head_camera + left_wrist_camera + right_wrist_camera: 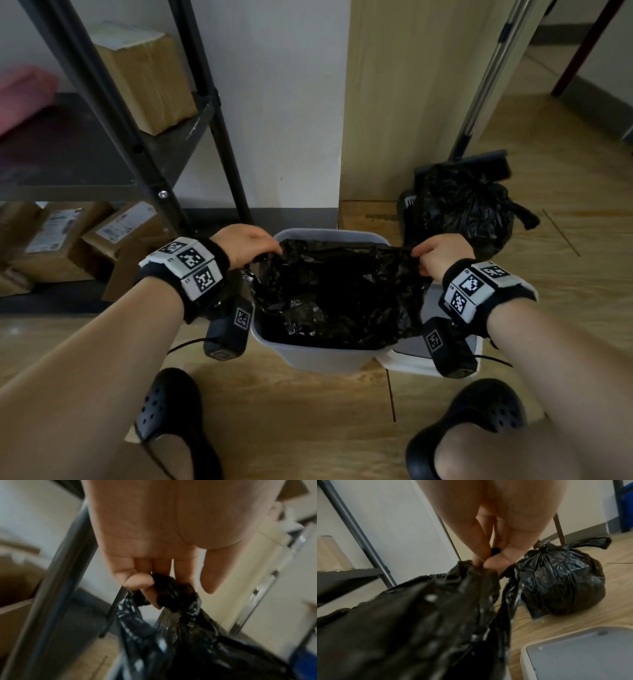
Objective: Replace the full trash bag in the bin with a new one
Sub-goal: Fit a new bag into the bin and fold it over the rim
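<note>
A new black trash bag hangs spread open in the white bin on the floor between my feet. My left hand pinches the bag's left edge at the bin's far left corner; the left wrist view shows the gathered plastic between thumb and fingers. My right hand grips the bag's right edge at the far right corner. The full black trash bag, tied at the top, sits on the floor behind and right of the bin, also plain in the right wrist view.
The bin's white lid with a grey panel lies on the floor right of the bin. A dark metal shelf rack with cardboard boxes stands left. A dustpan and broom handle lean behind the full bag.
</note>
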